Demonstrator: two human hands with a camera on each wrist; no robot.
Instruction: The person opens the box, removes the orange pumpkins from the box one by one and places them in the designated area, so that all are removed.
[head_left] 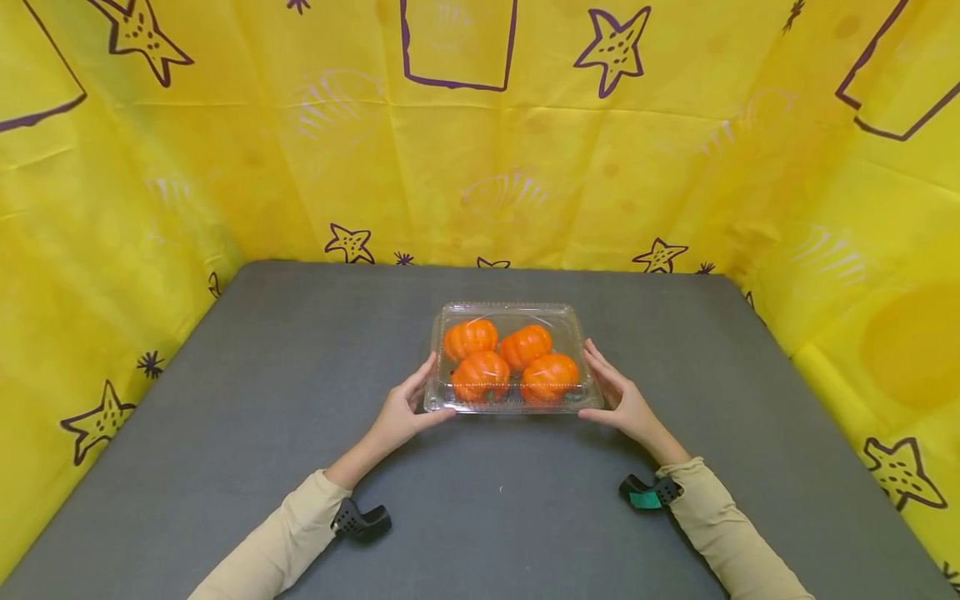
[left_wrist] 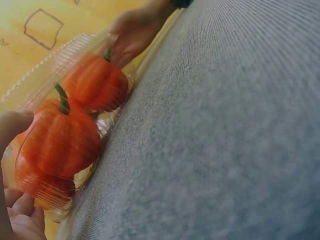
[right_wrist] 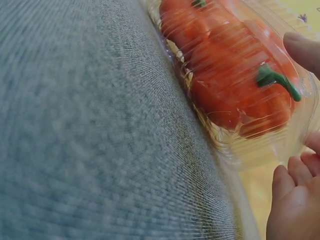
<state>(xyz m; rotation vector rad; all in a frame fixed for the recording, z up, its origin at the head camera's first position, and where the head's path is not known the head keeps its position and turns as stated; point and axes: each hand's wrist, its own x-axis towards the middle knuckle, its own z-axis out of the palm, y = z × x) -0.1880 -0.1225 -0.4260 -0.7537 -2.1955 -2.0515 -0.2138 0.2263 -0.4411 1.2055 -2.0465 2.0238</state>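
A clear plastic clamshell container (head_left: pixel 564 318) with its lid down lies near the middle of the grey table. Inside it sit several small orange pumpkins (head_left: pixel 480 375) with green stems. My left hand (head_left: pixel 400 410) holds the container's left side, thumb at the near corner and fingers along the side. On the opposite side, my right hand (head_left: pixel 626 410) grips it in the same way. The left wrist view shows the left thumb (left_wrist: pixel 15 124) at the lid, with the fingertips lower down. In the right wrist view a green stem (right_wrist: pixel 275 80) shows through the plastic near the right thumb.
The grey table (head_left: pixel 337 333) reaches back to a yellow cloth (head_left: pixel 517 183) with starfish and fish drawings, which also hangs along both sides. Black bands (head_left: pixel 363 521) sit on both wrists, over beige sleeves (head_left: pixel 288 533).
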